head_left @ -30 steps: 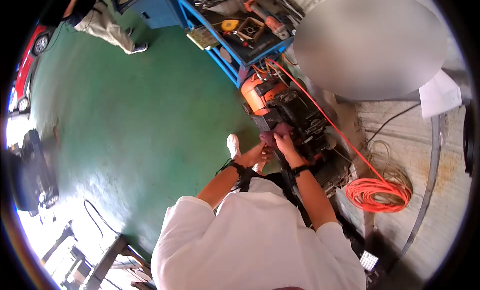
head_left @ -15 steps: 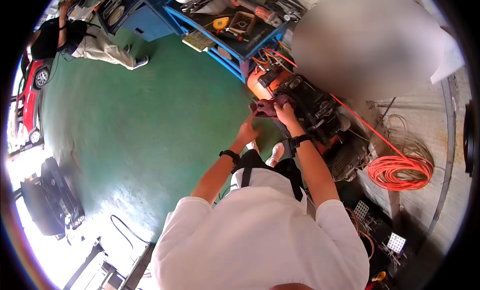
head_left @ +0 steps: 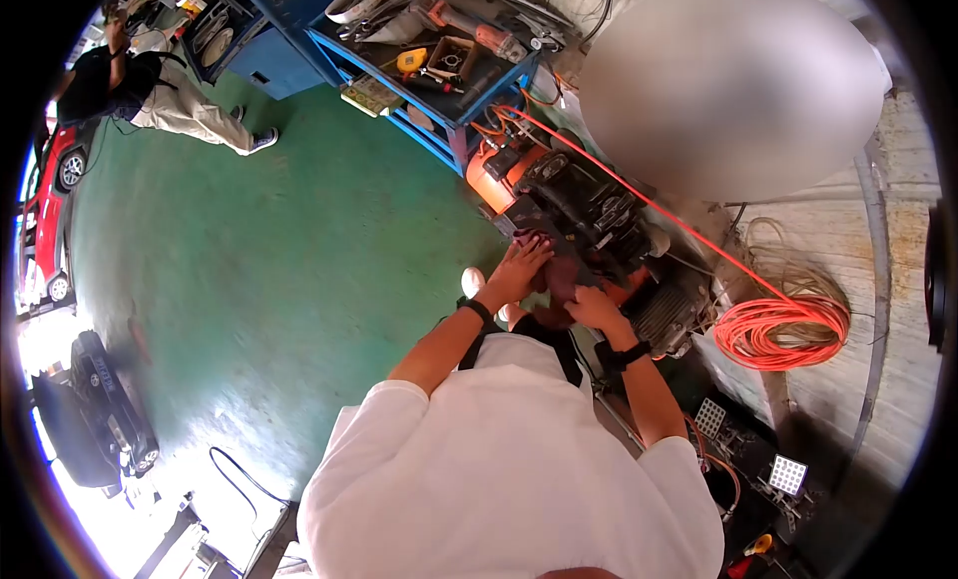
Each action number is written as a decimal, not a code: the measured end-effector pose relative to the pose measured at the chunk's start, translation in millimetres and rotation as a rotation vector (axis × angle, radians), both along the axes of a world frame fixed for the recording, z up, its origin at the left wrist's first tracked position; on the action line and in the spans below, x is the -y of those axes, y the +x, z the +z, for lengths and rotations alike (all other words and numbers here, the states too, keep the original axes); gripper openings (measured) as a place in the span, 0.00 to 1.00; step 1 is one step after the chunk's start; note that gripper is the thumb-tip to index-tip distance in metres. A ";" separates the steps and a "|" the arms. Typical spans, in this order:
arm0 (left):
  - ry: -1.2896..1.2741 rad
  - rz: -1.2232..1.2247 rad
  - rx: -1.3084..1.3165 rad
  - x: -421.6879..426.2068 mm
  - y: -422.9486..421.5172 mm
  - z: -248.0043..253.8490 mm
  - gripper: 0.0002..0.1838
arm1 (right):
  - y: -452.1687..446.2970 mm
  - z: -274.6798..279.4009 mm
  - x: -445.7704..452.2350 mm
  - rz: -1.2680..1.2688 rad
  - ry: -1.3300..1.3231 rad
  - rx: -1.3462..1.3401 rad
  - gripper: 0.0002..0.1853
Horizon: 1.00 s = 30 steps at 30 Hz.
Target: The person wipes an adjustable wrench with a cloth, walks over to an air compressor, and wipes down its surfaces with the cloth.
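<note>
Just right of the frame's centre, our left hand (head_left: 517, 268) and right hand (head_left: 594, 308) both grip a dark red cloth (head_left: 562, 276) beside a black machine (head_left: 591, 202).

At the frame's centre, dark red fabric (head_left: 564, 274) is being handled by the left hand (head_left: 519, 270) and right hand (head_left: 597, 308), near an orange-and-black machine (head_left: 589, 202). At top centre, tools (head_left: 479, 32) are being supported by a blue cart (head_left: 499, 101).
</note>
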<state>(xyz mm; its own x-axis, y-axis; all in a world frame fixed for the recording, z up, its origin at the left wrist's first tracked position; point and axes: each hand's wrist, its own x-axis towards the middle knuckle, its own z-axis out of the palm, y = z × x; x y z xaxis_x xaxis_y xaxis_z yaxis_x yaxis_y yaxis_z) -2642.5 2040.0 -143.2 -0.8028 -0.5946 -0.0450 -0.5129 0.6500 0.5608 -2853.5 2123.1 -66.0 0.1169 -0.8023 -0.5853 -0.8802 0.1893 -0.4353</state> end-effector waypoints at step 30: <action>-0.002 -0.161 0.045 -8.8 -16.2 19.3 0.25 | -48.5 -37.3 -54.4 0.192 -0.505 -0.035 0.27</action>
